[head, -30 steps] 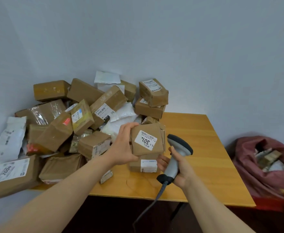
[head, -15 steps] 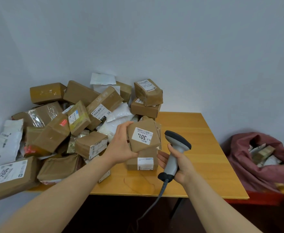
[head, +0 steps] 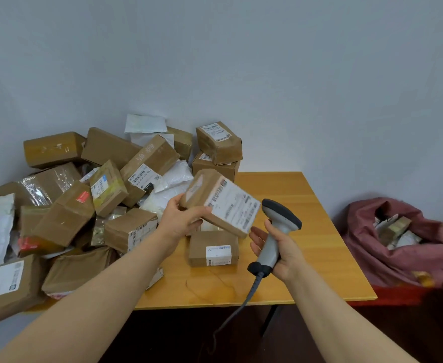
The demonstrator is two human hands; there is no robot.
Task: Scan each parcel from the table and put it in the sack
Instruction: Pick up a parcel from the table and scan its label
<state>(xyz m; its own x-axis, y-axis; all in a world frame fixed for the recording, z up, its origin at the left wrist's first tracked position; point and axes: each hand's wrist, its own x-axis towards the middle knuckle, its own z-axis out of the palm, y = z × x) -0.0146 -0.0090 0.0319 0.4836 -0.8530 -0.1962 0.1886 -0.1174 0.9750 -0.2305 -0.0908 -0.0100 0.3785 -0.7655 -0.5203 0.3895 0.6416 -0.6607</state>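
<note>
My left hand grips a brown cardboard parcel above the wooden table; the parcel is tilted so its large white shipping label faces up and to the right. My right hand holds a grey handheld scanner by its grip, its dark head close to the label's right edge, with a coiled cable hanging below the table edge. A dark red sack stands open on the floor to the right, with several parcels inside.
A heap of brown boxes and white mailers fills the table's left half against the wall corner. One small box with a white label lies flat under the held parcel. A red stool or crate sits beneath the sack.
My left hand has turned the parcel over: the small "301" sticker face is gone and the large shipping label now faces the scanner. The scanner hand barely moved.
</note>
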